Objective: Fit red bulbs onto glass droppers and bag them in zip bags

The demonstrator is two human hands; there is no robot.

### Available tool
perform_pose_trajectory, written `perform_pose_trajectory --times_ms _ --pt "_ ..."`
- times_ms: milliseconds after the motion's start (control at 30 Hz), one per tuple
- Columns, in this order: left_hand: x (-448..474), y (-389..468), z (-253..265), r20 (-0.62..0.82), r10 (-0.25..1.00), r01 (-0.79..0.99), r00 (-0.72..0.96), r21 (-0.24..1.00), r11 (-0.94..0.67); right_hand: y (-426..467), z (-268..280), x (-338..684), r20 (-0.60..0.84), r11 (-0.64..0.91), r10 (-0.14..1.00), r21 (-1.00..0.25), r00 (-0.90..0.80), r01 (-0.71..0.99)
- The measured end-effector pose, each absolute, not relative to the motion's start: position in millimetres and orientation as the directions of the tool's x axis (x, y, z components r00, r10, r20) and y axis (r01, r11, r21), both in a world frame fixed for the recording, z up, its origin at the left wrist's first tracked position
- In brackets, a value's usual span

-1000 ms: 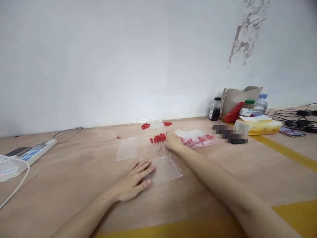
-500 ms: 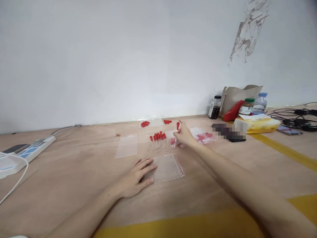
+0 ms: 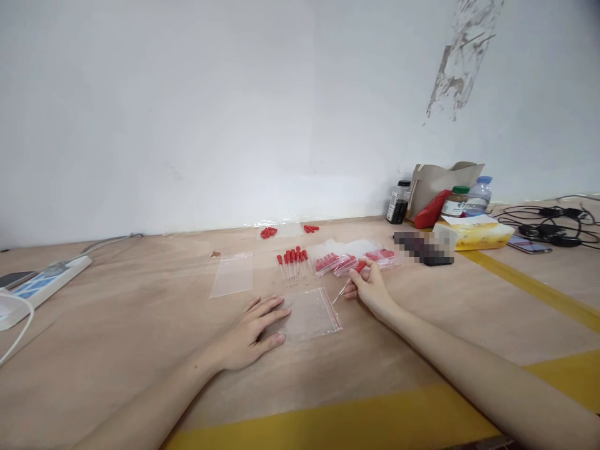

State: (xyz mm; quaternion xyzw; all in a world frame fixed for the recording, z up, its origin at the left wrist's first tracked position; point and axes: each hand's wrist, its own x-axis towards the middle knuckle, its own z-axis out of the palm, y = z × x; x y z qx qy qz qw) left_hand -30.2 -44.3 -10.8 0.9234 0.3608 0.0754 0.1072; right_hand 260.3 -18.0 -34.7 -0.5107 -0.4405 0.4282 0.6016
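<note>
My left hand [image 3: 255,334] lies flat with fingers spread, its fingertips on the left edge of a clear zip bag [image 3: 309,315]. Between the fingers of my right hand [image 3: 372,290] is a dropper [image 3: 344,290] with a red bulb and a thin clear stem; its tip points down-left at the bag's red-striped zip edge. Several more red-bulbed droppers [image 3: 293,259] lie side by side beyond the bag. Past my right hand are bags with red bulbs [image 3: 327,261] inside, partly hidden by the hand.
Another clear bag [image 3: 232,275] lies at left. Loose red bulbs [image 3: 269,232] rest near the wall. A power strip [image 3: 49,284] is far left. At right stand a dark bottle [image 3: 397,203], a green-lidded jar [image 3: 455,203], a yellow tissue pack [image 3: 482,234] and tangled black cables [image 3: 557,225].
My right hand has drawn back toward me and to the right with the dropper, uncovering the bags of red bulbs. My left hand stays on the bag. The view shifted slightly.
</note>
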Motion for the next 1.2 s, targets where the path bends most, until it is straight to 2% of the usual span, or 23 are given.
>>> perform_pose_trajectory --times_ms 333,533,667,700,767,833,900,1033,1200 --pt "-28.8 -46.6 -8.3 0.063 0.685 0.656 0.726 0.236 -0.717 -21.7 -32.3 256.5 0.107 0.132 0.965 -0.987 0.241 -0.09" --pt "-28.0 -46.9 -6.9 0.069 0.692 0.661 0.718 0.243 -0.71 -24.9 -31.9 250.3 0.028 0.083 0.971 -0.97 0.236 -0.229" --pt "-28.0 -46.7 -7.5 0.062 0.69 0.661 0.721 0.233 -0.713 -29.6 -31.0 248.7 -0.075 -0.033 0.988 -0.957 0.137 -0.287" --pt "-28.0 -46.8 -7.8 0.066 0.691 0.662 0.72 0.233 -0.712 -30.4 -30.4 250.6 -0.085 -0.058 0.992 -0.964 0.092 -0.259" --pt "-27.5 -47.0 -7.9 0.075 0.692 0.66 0.718 0.241 -0.711 -31.3 -28.6 257.3 -0.048 -0.049 0.999 -0.994 -0.019 -0.096" --pt "-26.0 -47.2 -7.3 0.085 0.693 0.657 0.716 0.253 -0.71 -31.8 -25.6 265.7 0.058 0.08 0.988 -0.986 -0.144 0.147" --pt "-23.5 -47.1 -6.4 0.082 0.693 0.655 0.716 0.263 -0.708 -32.6 -22.4 272.3 0.14 0.228 0.951 -0.921 -0.276 0.317" --pt "-18.0 -46.1 -5.9 0.072 0.673 0.636 0.736 0.266 -0.724 -34.4 -20.5 273.4 0.15 0.305 0.904 -0.883 -0.4 0.357" --pt "-15.5 -45.9 -6.5 0.065 0.661 0.627 0.748 0.259 -0.735 -33.2 -26.4 264.5 0.132 0.273 0.92 -0.892 -0.37 0.361"
